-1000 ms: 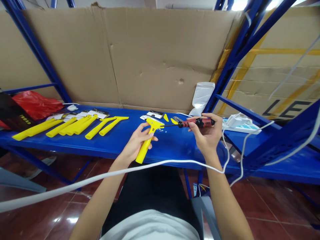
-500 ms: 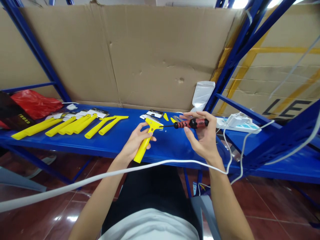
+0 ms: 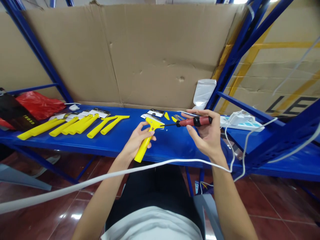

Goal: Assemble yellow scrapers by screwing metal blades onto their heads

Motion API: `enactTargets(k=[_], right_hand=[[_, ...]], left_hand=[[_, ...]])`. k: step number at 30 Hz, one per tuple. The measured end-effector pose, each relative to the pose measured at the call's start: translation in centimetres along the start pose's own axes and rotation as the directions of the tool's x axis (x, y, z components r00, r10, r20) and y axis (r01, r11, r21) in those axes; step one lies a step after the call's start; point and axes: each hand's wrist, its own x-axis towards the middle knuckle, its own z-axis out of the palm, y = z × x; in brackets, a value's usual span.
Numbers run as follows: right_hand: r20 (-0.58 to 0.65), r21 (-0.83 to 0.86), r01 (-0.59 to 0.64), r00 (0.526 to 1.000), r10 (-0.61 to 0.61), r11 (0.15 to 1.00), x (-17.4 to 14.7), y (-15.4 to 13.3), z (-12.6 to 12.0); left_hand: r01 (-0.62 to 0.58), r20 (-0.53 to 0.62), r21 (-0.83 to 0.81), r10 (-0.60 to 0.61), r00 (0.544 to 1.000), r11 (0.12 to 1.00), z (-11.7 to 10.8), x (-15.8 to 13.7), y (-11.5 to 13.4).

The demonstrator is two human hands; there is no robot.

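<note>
My left hand (image 3: pixel 140 138) is closed around the neck of a yellow scraper (image 3: pixel 143 149), its wide head pointing away from me. In my right hand (image 3: pixel 207 133) is a red and black screwdriver (image 3: pixel 200 121), held level by the handle. The screwdriver's shaft points left, and its tip meets the right side of the scraper head. Just behind lie a packaging card (image 3: pixel 155 113), small yellow pieces (image 3: pixel 166 116) and thin grey blades (image 3: pixel 178 117). Tiny bits too small to name are on the bench below the tip.
On the left of the blue bench (image 3: pixel 120 143) lie several yellow scrapers (image 3: pixel 82 125), some with cards, beside a red bag (image 3: pixel 37 105). A white cable (image 3: pixel 160 162) crosses before my forearms. A power strip (image 3: pixel 240 122) and a blue upright (image 3: pixel 231 60) stand right.
The screwdriver handle has turned about its axis, and my right hand's fingers have shifted with it. The scraper stays in my left hand. The whole view has shifted slightly.
</note>
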Motion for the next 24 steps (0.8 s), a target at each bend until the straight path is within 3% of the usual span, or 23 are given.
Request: enactTargets(k=[7,14,19,21,24], right_hand=[[-0.191,-0.217,0.031,0.979,-0.074,0.976,0.1,0.2,0.4],[-0.012,-0.022,0.038,0.999,-0.038,0.999,0.1,0.2,0.6],[-0.217,-0.237,0.104,0.963,-0.157,0.966,-0.1,1.9,0.9],[-0.192,-0.135,0.128,0.97,-0.152,0.983,-0.1,2.5,1.2],[-0.061,0.054,0.122,0.991,-0.119,0.991,0.1,2.9,1.6]], left_hand=[[-0.002,-0.002,0.011,0.002,1.0,1.0,0.4,-0.2,0.3],[0.011,-0.049,-0.001,-0.011,0.999,1.0,0.5,-0.2,0.5],[0.024,-0.053,0.0,-0.024,0.998,1.0,0.6,-0.1,0.7],[0.026,-0.048,-0.006,-0.026,0.999,1.0,0.5,0.0,0.7],[0.007,-0.064,-0.016,-0.008,0.998,1.0,0.4,0.1,0.6]])
